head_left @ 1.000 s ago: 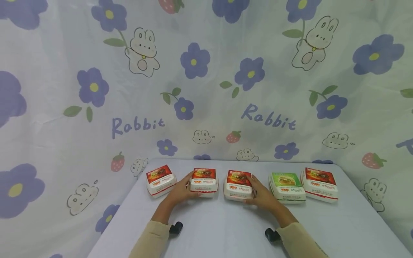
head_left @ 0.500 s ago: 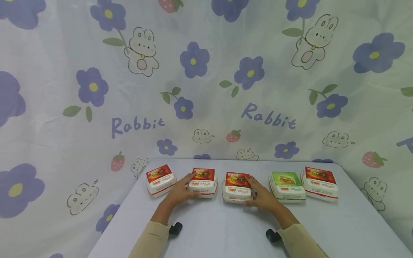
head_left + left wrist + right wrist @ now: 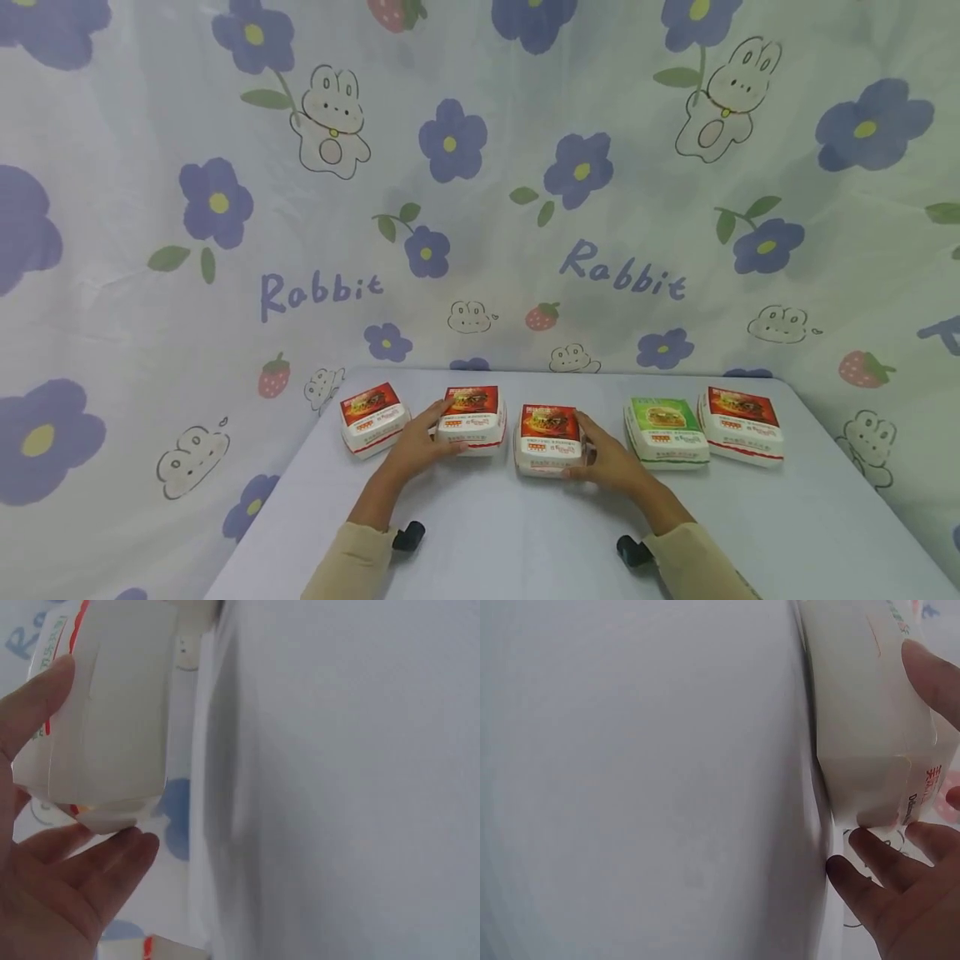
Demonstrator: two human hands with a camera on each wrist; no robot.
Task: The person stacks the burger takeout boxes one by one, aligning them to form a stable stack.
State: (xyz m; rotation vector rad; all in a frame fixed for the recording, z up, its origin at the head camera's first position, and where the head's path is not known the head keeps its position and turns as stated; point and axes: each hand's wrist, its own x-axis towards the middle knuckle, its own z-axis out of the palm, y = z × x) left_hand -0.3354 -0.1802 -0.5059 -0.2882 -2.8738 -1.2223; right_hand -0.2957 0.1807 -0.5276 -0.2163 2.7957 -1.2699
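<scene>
In the head view, several burger boxes stand in a row on a white table. My left hand [image 3: 417, 447] grips the second box from the left, a red-topped burger box [image 3: 472, 422], thumb on its front and fingers at its left side. The left wrist view shows this box's underside [image 3: 124, 712], raised off the table. Another red-topped burger box [image 3: 550, 440], in the middle, is held at its right side by my right hand [image 3: 617, 460]. From the right wrist, that box's pale front [image 3: 859, 690] appears low at the tabletop, the thumb pressing it.
A red-topped box [image 3: 373, 421] sits at the far left. A green-topped box [image 3: 667, 435] and another red-topped box [image 3: 742, 427] stand close together at the right. Behind the white table [image 3: 510, 542] hangs a rabbit-and-flower printed curtain [image 3: 495, 208].
The box in my left hand has shifted slightly left and risen. My right hand has drawn the middle box a little toward me and left. The other boxes stay put.
</scene>
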